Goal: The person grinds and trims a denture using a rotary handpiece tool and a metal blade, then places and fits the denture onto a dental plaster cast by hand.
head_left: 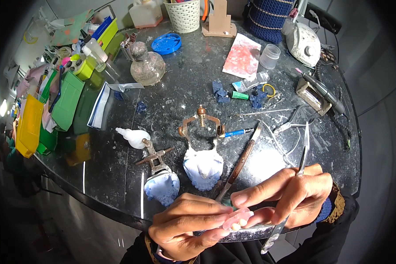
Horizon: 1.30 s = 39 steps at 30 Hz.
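Close to the table's front edge, my left hand (191, 224) is closed on a small pink partial denture (238, 218) with a few pale teeth on its lower side. My right hand (290, 196) grips a slim metal wax knife (304, 152), its pointed end up and its broader end hanging below the hand. The right thumb and fingertips also reach the denture's right end. Just beyond the hands lies a brown-handled knife (240, 165), its lower end partly hidden. An articulator (201, 125) with a bluish-white dental cast (203, 169) stands ahead, beside a second cast (162, 187) on a metal frame.
A glass spirit lamp (147, 68) and a blue lid (166, 43) stand farther back. Green and yellow bins (31, 125) crowd the left. A stained pink-white sheet (242, 56), clear cup (269, 56), handpiece (323, 93) and its white control unit (303, 44) occupy the right.
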Each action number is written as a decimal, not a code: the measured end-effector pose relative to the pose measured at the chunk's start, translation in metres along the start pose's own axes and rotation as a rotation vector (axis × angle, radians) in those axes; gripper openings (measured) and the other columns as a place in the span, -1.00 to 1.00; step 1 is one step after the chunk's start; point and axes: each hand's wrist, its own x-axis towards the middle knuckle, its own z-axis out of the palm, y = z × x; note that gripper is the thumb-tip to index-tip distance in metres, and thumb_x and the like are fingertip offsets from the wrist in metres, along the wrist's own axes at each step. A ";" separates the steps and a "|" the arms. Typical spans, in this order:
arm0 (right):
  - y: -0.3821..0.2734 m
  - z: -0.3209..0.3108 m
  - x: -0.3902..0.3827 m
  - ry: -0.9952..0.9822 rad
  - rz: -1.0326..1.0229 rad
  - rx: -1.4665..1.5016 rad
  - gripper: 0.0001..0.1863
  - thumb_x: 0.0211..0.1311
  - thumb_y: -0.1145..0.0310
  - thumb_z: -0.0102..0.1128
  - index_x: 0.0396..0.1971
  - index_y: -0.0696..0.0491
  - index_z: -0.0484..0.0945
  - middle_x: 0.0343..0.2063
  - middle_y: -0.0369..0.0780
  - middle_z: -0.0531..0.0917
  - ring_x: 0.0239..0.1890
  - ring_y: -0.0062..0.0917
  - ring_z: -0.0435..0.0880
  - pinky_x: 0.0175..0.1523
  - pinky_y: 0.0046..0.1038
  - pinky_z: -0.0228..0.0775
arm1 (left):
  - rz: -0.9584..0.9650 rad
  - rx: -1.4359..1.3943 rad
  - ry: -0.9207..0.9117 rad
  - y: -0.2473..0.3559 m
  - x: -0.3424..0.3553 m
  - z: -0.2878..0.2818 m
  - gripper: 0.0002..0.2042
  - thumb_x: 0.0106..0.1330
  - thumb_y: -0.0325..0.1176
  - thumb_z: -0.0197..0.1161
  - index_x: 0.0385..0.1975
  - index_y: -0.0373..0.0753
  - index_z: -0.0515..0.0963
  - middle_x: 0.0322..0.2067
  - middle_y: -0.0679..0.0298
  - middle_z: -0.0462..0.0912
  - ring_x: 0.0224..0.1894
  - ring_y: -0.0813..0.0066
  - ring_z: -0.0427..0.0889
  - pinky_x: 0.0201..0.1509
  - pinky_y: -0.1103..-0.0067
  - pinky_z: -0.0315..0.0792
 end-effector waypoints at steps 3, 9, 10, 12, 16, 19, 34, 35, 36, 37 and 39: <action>0.001 0.003 -0.002 0.077 0.073 0.055 -0.77 -0.11 0.74 0.21 -0.71 0.14 0.35 -0.29 0.20 0.54 -0.17 -0.19 0.59 -0.16 -0.38 0.47 | -0.005 0.041 0.036 0.002 0.000 0.002 -0.78 0.10 -0.25 0.28 -0.44 -0.27 0.47 -0.45 0.12 0.52 -0.49 0.40 0.54 -0.45 0.59 0.46; 0.000 0.003 -0.004 0.077 0.114 0.104 -0.76 -0.09 0.73 0.20 -0.71 0.13 0.35 -0.30 0.14 0.56 -0.20 -0.22 0.61 -0.18 -0.42 0.47 | -0.035 0.080 0.141 0.000 -0.013 0.003 -0.82 0.11 -0.28 0.27 -0.44 -0.22 0.48 -0.40 0.17 0.48 -0.45 0.37 0.54 -0.41 0.58 0.46; 0.000 0.003 -0.004 0.081 0.115 0.101 -0.76 -0.09 0.73 0.20 -0.71 0.13 0.35 -0.30 0.14 0.56 -0.20 -0.22 0.61 -0.18 -0.42 0.47 | -0.035 0.077 0.137 0.000 -0.011 0.004 -0.82 0.11 -0.28 0.27 -0.44 -0.22 0.48 -0.40 0.17 0.48 -0.45 0.37 0.54 -0.41 0.58 0.46; 0.000 0.006 -0.003 0.110 0.111 0.130 -0.77 -0.06 0.74 0.14 -0.71 0.14 0.34 -0.30 0.15 0.55 -0.19 -0.21 0.60 -0.15 -0.41 0.46 | -0.002 0.129 0.138 0.002 -0.007 0.007 -0.84 0.11 -0.29 0.27 -0.45 -0.21 0.48 -0.38 0.18 0.47 -0.45 0.36 0.54 -0.38 0.57 0.47; 0.002 0.005 -0.005 0.103 0.090 0.166 -0.79 -0.03 0.76 0.08 -0.70 0.17 0.34 -0.31 0.17 0.55 -0.17 -0.18 0.59 -0.10 -0.37 0.45 | 0.041 0.223 0.157 0.001 -0.010 0.006 -0.85 0.10 -0.32 0.27 -0.45 -0.21 0.48 -0.36 0.16 0.47 -0.39 0.32 0.56 -0.33 0.56 0.50; 0.006 0.005 -0.008 0.129 0.032 0.252 -0.82 0.02 0.73 0.03 -0.68 0.19 0.35 -0.32 0.19 0.54 -0.16 -0.14 0.58 -0.03 -0.29 0.41 | 0.066 0.275 0.167 0.002 -0.009 0.006 -0.85 0.07 -0.34 0.30 -0.46 -0.21 0.48 -0.32 0.16 0.45 -0.32 0.26 0.58 -0.26 0.54 0.52; 0.014 -0.010 -0.003 -0.095 -0.048 0.288 -0.82 0.15 0.56 -0.06 -0.61 0.31 0.39 -0.36 0.22 0.52 -0.17 -0.02 0.55 0.01 -0.14 0.36 | 0.343 0.508 0.111 0.000 -0.009 0.004 -0.83 0.02 -0.33 0.33 -0.49 -0.14 0.45 -0.36 0.30 0.37 -0.30 0.35 0.54 -0.28 0.71 0.47; 0.017 -0.012 -0.001 -0.156 -0.117 0.293 -0.80 0.16 0.55 -0.07 -0.60 0.33 0.39 -0.36 0.24 0.51 -0.17 0.00 0.54 0.00 -0.11 0.35 | 0.506 0.659 0.209 -0.012 -0.012 0.004 -0.78 0.03 -0.35 0.33 -0.41 -0.19 0.41 -0.35 0.29 0.39 -0.30 0.40 0.54 -0.29 0.73 0.48; 0.019 -0.014 -0.001 -0.215 -0.185 0.298 -0.79 0.17 0.54 -0.09 -0.59 0.35 0.40 -0.35 0.26 0.50 -0.16 0.02 0.54 -0.01 -0.09 0.35 | 0.670 0.807 0.307 -0.021 -0.010 0.005 -0.72 0.03 -0.38 0.32 -0.32 -0.23 0.36 -0.34 0.28 0.40 -0.29 0.46 0.54 -0.31 0.75 0.49; 0.020 -0.013 -0.005 -0.213 -0.192 0.266 -0.78 0.18 0.54 -0.12 -0.59 0.34 0.41 -0.34 0.27 0.50 -0.15 0.02 0.53 -0.02 -0.09 0.35 | 0.835 0.954 0.407 -0.025 -0.008 0.005 -0.65 0.04 -0.40 0.31 -0.24 -0.28 0.31 -0.33 0.27 0.41 -0.28 0.52 0.54 -0.32 0.76 0.49; 0.020 -0.014 -0.004 -0.235 -0.245 0.109 -0.88 0.13 0.62 -0.04 -0.58 0.32 0.36 -0.33 0.17 0.54 -0.17 -0.20 0.57 -0.06 -0.30 0.44 | 0.341 0.301 0.292 0.002 -0.019 0.004 -0.55 0.00 -0.45 0.33 -0.16 -0.29 0.22 -0.25 0.24 0.42 -0.24 0.48 0.55 -0.29 0.72 0.51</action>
